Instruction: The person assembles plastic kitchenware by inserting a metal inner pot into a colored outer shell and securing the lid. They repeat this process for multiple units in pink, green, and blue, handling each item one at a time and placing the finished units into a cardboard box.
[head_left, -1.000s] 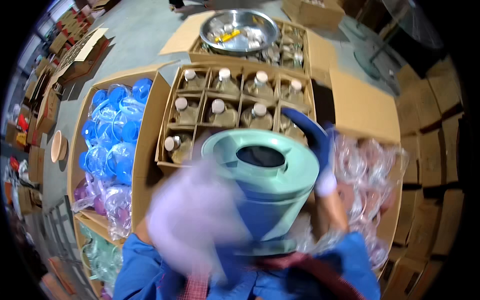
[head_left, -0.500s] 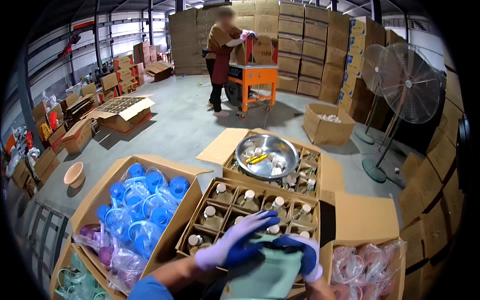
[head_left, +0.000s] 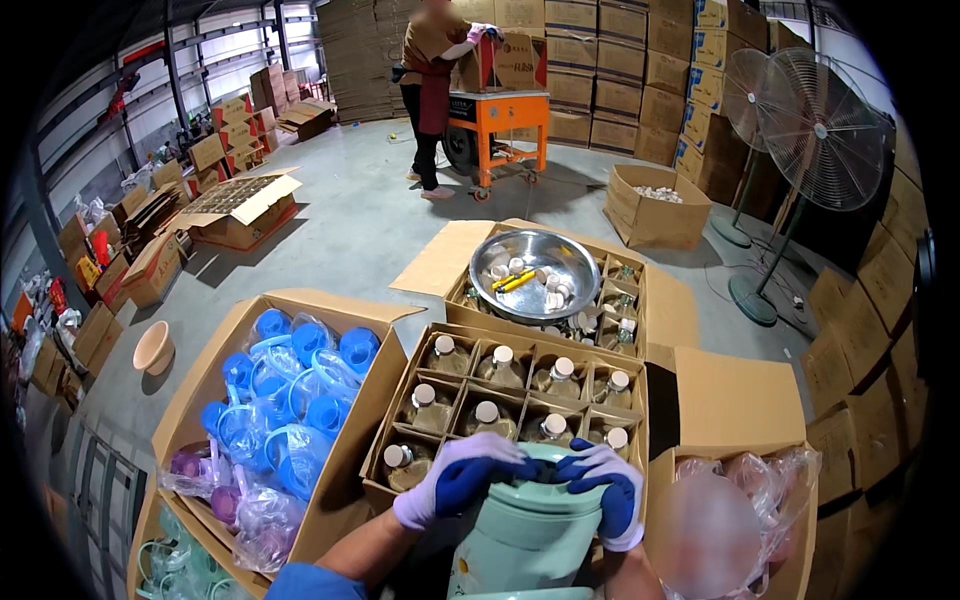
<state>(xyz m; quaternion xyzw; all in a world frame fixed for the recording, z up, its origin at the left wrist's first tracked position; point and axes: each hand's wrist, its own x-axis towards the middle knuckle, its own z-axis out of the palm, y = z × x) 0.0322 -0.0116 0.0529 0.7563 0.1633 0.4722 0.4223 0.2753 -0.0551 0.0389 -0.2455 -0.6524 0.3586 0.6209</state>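
A pale green, jug-like container [head_left: 525, 535] with a small flower print stands tilted in front of me, its rim at the top and its lower part cut off by the picture edge. My left hand [head_left: 470, 478], in a lilac glove with a blue palm, bends its fingers over the left of the rim. On the opposite side my right hand [head_left: 607, 490], gloved alike, grips the rim with its fingers closed. Something dark shows between the hands at the rim, too hidden to name. Just beyond is a divided carton [head_left: 372, 470] of clear bottles with white caps [head_left: 486, 412].
A steel bowl [head_left: 577, 262] with white caps and yellow cutters rests on another bottle carton. At left, a carton [head_left: 190, 405] holds bagged blue parts; at right, one holds bagged pink parts [head_left: 750, 480]. A person [head_left: 428, 80] stands by an orange machine [head_left: 500, 120]. Two fans [head_left: 820, 130] stand right.
My left hand has gone from spread over the container to curled at its rim. The container has come more upright, showing its rim. The view has shifted, so the cartons appear higher.
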